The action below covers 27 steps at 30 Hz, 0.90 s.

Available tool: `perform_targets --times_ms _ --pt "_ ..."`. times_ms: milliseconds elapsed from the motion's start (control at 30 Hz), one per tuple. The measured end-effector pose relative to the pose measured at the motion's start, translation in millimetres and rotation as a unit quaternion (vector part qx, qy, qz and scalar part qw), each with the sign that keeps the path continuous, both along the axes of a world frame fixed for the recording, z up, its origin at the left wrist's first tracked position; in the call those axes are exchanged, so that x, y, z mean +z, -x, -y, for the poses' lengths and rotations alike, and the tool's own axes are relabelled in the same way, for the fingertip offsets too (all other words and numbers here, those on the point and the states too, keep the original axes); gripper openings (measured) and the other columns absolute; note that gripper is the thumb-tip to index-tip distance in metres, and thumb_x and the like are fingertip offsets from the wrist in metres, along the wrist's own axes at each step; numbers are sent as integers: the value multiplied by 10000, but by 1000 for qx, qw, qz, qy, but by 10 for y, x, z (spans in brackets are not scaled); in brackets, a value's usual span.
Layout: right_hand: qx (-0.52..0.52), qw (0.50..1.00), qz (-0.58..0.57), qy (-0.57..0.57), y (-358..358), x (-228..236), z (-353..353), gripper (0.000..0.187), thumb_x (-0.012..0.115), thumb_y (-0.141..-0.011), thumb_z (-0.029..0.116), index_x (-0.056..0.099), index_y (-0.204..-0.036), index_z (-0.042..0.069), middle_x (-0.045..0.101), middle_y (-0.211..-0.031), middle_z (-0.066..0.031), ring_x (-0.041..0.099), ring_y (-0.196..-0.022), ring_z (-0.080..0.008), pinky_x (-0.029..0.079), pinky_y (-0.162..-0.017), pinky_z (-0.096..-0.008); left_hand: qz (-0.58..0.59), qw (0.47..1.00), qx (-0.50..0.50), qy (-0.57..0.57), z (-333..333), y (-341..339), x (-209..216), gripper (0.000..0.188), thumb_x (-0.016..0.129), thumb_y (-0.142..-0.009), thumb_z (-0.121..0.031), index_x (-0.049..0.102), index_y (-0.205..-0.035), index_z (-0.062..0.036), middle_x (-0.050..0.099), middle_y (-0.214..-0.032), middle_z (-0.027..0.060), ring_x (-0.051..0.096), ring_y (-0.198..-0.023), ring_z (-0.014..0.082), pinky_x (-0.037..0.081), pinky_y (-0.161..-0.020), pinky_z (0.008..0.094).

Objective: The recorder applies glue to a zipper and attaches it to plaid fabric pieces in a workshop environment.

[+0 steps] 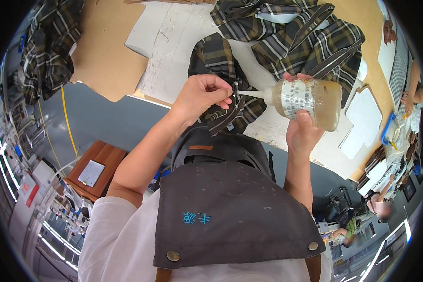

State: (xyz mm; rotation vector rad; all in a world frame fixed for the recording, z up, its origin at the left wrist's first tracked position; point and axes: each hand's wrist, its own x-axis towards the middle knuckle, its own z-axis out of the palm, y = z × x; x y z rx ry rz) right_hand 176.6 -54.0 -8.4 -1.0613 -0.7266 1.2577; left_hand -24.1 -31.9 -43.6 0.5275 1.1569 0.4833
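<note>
My right hand (304,134) is wrapped round a translucent squeeze bottle (331,105) of yellowish liquid, with a printed label on its side. The bottle lies tilted nearly level, its thin white nozzle (253,93) pointing left. Close to the nozzle tip, the fingers of my left hand (199,96) pinch a dark zipper (228,123) near a small metal part (236,88). That zipper belongs to a dark plaid fabric piece (214,54) hanging over the table's near edge. My fingertips partly hide what they grip.
More plaid pieces with zippers (310,47) lie on the worktable (178,33) beyond my right hand. Brown paper (105,44) covers the table's left part; white pattern sheets (362,122) lie at right. Plaid fabric (49,51) hangs far left. A wooden stool (96,169) and other people are around.
</note>
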Motion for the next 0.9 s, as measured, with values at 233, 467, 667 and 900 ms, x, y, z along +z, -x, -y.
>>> perform_targets --times_ms 233,467,667,900 --pt "37 996 56 -52 13 -17 -8 633 698 -675 92 280 -1145 28 458 -1089 -232 523 -991 -365 478 -797 -451 8 1000 8 0 5 -2 -14 62 589 -784 -15 586 -819 37 583 -764 71 582 -670 120 492 -596 216" --pt "6 1000 1 -21 -49 131 -55 763 738 -650 281 297 -1230 54 446 -1124 -208 507 -1017 -374 445 -852 -452 -13 1000 -5 -19 2 -24 -11 47 599 -780 -25 580 -800 13 574 -731 41 548 -627 83 453 -555 193" --pt "-16 999 27 -4 -199 193 -96 861 706 -633 466 324 -1239 -11 396 -1212 -160 386 -1163 -362 320 -984 -499 -198 951 -96 -215 66 -74 -40 128 634 -738 -43 517 -779 -10 534 -653 -12 476 -577 24 389 -527 167" --pt "-9 999 51 -9 -142 211 -96 822 692 -650 452 325 -1246 21 401 -1206 -160 408 -1143 -366 336 -972 -479 -169 962 -59 -207 97 -123 -95 136 621 -718 -30 488 -747 -20 499 -614 -25 433 -546 14 352 -493 167"
